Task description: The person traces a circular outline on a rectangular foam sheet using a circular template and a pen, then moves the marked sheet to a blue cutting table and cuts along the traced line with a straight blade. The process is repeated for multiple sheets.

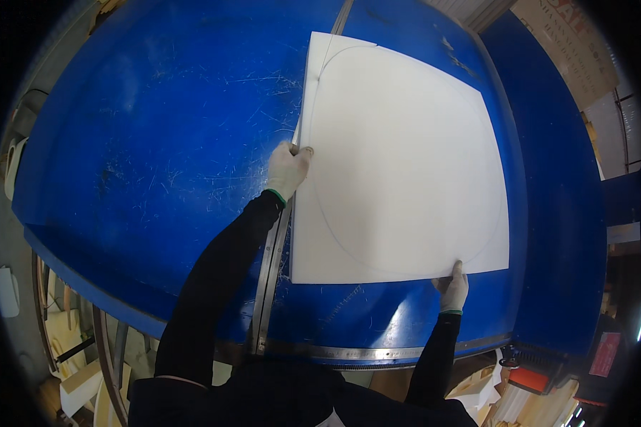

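Observation:
A large white foam sheet (406, 164) lies on the blue tabletop, with a thin rounded outline drawn on its upper face. My left hand (289, 168), in a pale work glove, grips the sheet's left edge, its thumb on top. At the near edge, toward the right corner, my right hand (452, 289) pinches the foam from the front, thumb above and the other fingers mostly hidden beneath. Near the far left corner, a thin wire or blade (326, 59) meets the foam by the drawn line. A short dark slit runs in from the far edge there.
The scratched blue table (157, 142) is split by a metal track (269, 285) running away from me. A metal strip (377, 354) edges its near side. At the right rises a blue panel (555, 178). Foam offcuts (82, 388) lie below at the left.

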The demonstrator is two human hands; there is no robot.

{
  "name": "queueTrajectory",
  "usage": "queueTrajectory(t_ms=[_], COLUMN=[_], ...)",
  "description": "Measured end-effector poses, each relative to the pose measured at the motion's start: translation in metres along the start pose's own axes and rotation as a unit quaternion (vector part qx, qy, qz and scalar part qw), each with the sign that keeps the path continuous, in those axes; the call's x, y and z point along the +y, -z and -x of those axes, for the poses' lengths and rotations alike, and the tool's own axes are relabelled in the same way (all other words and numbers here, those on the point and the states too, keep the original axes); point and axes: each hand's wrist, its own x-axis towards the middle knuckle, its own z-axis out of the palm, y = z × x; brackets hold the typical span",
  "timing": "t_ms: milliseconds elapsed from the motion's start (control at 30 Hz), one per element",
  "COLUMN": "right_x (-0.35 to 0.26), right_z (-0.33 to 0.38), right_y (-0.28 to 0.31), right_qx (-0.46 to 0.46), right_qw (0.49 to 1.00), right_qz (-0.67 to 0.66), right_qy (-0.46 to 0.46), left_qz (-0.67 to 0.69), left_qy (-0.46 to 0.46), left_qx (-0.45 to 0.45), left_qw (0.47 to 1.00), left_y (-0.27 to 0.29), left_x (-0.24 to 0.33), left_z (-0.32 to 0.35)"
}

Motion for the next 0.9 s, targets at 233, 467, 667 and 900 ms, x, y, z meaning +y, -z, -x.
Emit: queueTrajectory(t_ms=[233, 467, 667, 900], right_x=[0.001, 0.001, 0.003, 0.0], right_z=[0.002, 0.005, 0.006, 0.008], right_y=[-0.01, -0.018, -0.028, -0.038], right_qx=[-0.01, -0.008, -0.001, -0.033], right_qw=[1.0, 0.999, 0.998, 0.999], right_qz=[-0.002, 0.03, 0.049, -0.005], right_qy=[0.012, 0.024, 0.031, 0.031], left_qz=[-0.028, -0.008, -0.033, -0.034], left_qy=[-0.013, 0.001, -0.017, -0.015], left_qx=[0.011, -0.007, 0.01, -0.002], left_qw=[0.999, 1.0, 0.999, 0.999], left_y=[-0.005, -0.003, -0.006, -0.008], left_x=[-0.005, 0.005, 0.003, 0.009], left_z=[-0.024, -0.036, -0.058, -0.074])
